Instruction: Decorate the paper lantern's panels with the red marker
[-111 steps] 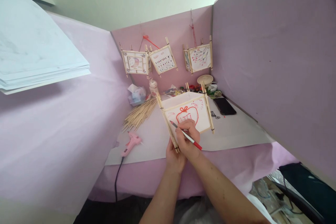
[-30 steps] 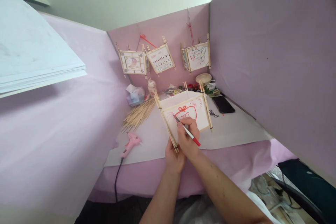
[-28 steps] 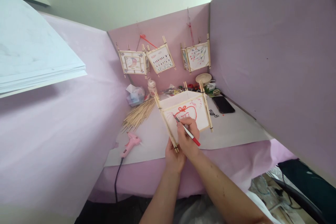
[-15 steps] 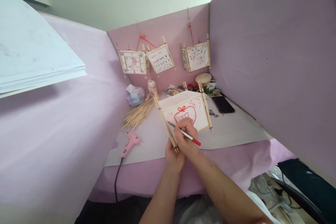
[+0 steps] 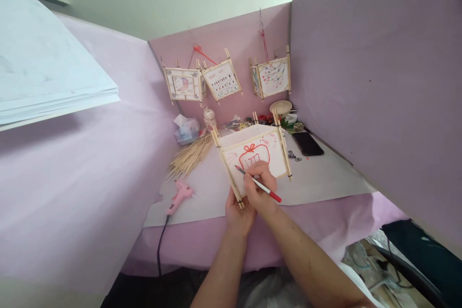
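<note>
A square lantern (image 5: pixel 279 166) of thin wooden sticks and white panels is tilted in front of me. Its near panel carries a red drawing: a rounded outline with a bow on top, and smaller marks near both upper corners. From below, my left hand (image 5: pixel 238 214) grips the lantern's lower left corner, its fingers partly hidden by the frame. My right hand (image 5: pixel 262 183) is closed around a red-and-white marker pen (image 5: pixel 270 192). The pen's tip is at the panel, left of the outline; whether it touches cannot be made out. That hand covers the drawing's lower part.
A pink glue gun (image 5: pixel 180 196) with a dark cord lies at the left, near a bundle of wooden sticks (image 5: pixel 190 155). A black phone (image 5: pixel 308 144) rests at the right. Finished-looking lanterns (image 5: pixel 272 78) hang on the back wall. Purple partitions (image 5: pixel 364 72) enclose both sides.
My right hand and the marker pen have shifted slightly to the right across the panel. My left hand keeps its hold on the lantern.
</note>
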### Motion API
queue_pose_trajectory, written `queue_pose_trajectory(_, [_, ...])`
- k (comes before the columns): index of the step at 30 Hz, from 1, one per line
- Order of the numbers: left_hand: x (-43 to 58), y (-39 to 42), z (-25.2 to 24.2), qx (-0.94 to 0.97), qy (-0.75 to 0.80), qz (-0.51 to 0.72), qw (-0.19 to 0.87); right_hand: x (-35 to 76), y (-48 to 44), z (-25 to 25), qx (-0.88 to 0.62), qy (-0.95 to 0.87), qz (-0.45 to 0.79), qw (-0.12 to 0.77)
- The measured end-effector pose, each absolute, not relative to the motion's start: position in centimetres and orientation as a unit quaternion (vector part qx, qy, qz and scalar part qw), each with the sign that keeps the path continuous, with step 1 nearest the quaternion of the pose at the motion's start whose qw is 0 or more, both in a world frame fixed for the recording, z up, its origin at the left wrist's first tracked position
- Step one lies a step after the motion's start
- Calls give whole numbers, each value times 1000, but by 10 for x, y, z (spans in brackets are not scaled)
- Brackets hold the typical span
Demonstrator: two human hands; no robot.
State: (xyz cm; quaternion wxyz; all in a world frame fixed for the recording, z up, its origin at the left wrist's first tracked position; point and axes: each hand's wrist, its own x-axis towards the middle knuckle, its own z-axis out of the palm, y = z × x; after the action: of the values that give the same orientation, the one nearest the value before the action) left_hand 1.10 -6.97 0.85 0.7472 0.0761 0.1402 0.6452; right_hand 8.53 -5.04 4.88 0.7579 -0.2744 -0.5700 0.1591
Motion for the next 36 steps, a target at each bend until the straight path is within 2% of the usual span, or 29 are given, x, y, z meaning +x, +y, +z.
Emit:
queue_pose_trajectory(7, [11, -70, 4, 49, 158, 654, 738, 77, -50, 45, -279, -537, 167, 778])
queue_pose_trajectory(20, [13, -70, 5, 74, 131, 660, 736, 80, -54, 48, -290, -575, 160, 748])
queue_pose_trajectory(27, [13, -71, 10, 44, 174, 657, 732, 77, -50, 44, -286, -535, 158, 779])
queue_pose_trajectory(36, [13, -72, 7, 58, 177, 651, 735, 75, -50, 45, -295, -537, 149, 776])
